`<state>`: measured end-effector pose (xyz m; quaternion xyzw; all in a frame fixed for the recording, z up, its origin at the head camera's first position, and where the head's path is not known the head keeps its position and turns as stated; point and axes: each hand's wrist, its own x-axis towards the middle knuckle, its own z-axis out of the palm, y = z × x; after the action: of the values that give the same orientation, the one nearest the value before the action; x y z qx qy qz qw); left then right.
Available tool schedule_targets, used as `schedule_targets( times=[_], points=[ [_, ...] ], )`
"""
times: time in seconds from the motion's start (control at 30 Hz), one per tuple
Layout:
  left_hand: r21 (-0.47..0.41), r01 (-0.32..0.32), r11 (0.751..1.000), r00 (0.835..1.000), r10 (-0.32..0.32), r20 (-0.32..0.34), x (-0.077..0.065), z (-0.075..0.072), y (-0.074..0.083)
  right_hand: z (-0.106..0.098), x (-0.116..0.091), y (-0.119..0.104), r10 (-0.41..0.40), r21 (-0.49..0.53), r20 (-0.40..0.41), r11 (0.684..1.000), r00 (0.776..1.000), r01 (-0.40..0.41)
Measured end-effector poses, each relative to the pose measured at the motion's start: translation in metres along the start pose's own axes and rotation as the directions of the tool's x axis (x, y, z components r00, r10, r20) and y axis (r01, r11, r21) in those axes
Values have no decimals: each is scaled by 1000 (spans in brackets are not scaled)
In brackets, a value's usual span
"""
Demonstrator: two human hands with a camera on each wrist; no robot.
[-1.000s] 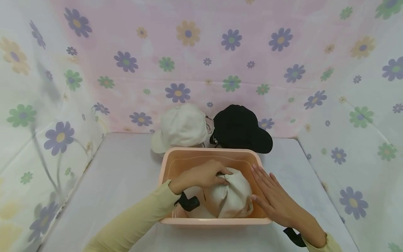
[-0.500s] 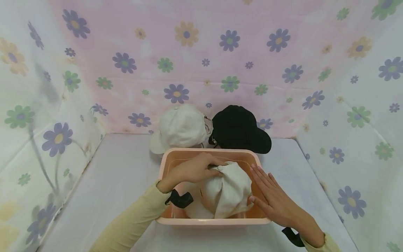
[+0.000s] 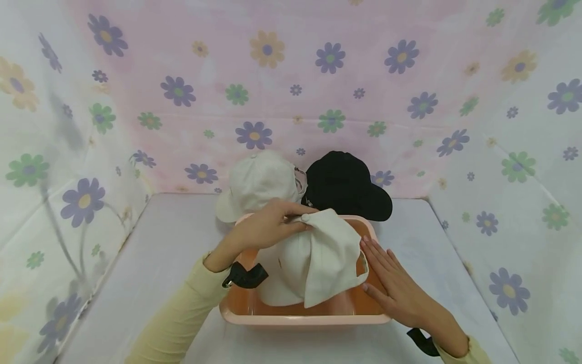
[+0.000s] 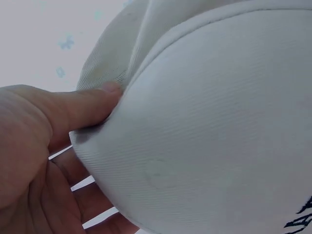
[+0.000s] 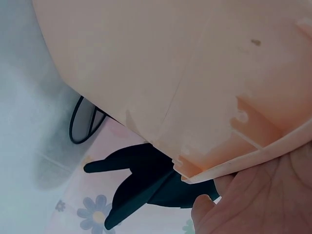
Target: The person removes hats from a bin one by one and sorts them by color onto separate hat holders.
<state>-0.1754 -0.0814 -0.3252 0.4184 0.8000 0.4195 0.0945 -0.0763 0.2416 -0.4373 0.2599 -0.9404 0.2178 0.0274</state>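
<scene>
A cream-white baseball cap (image 3: 329, 258) is lifted partly out of a peach plastic basin (image 3: 304, 320). My left hand (image 3: 268, 225) pinches the cap at its crown, beside the top button. In the left wrist view, the thumb lies on one side of the white cloth (image 4: 209, 112) and the fingers pass behind it; dark stitching shows at the lower right. With fairly straight fingers, my right hand (image 3: 400, 290) rests against the basin's right rim. From below, the right wrist view shows the palm (image 5: 268, 200) under that rim.
Behind the basin stand another white cap (image 3: 263, 179), facing left, and a black cap (image 3: 341, 184), facing right. A black wire loop (image 5: 73, 122) shows near the basin in the right wrist view. Flowered cloth (image 3: 291, 60) encloses the white table (image 3: 168, 263).
My left hand has raised the cream-white cap and drawn it up and left, so more of its brim and back strap show. My right hand stays at the basin's rim.
</scene>
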Motion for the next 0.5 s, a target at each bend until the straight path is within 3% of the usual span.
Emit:
schedule_targets(
  times=[0.23,0.37,0.5],
  points=[
    [66,-68,996,985,77,-155,2,-35,29,-1,-1,-1,39,9,36,999,999,-40],
    [114,-73,991,964,99,-248,5,-56,45,-1,0,-1,25,2,27,1000,999,-25],
    [183,-49,982,940,107,-323,8,-75,51,0,0,0,11,6,16,1000,1000,-12]
  ],
)
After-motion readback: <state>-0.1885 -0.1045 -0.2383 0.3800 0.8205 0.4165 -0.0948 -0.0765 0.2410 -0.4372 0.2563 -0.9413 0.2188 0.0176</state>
